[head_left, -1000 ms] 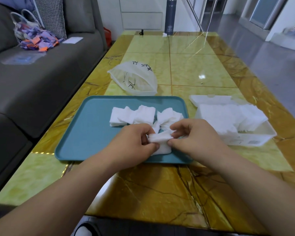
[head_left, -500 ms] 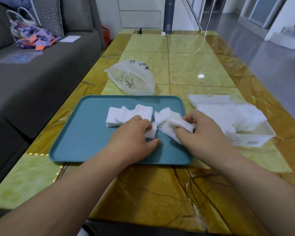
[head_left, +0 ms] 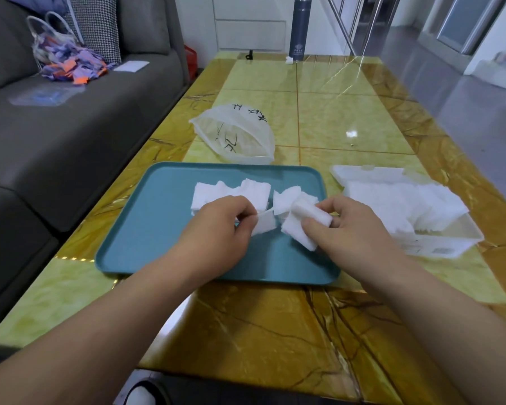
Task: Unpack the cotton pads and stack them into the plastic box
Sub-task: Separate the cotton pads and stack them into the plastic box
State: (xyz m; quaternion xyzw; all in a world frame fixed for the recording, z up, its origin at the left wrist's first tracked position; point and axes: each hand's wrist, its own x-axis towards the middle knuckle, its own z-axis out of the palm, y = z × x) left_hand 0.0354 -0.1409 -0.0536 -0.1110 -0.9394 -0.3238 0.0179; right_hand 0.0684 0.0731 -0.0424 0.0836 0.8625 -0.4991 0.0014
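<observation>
- Teal tray: holds loose cotton pads.
- Plastic box: pads heaped inside.
- Left hand pinches one pad; right hand grips several.

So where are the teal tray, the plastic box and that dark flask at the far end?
teal tray (head_left: 146, 238): head view, bare floor of the tray, left part.
plastic box (head_left: 438, 248): head view, its near white wall.
dark flask (head_left: 299, 27): head view, middle of its upright body.

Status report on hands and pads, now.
Left hand pinching one cotton pad. Right hand gripping small stack. Both over teal tray. Plastic box open, path clear.
</observation>
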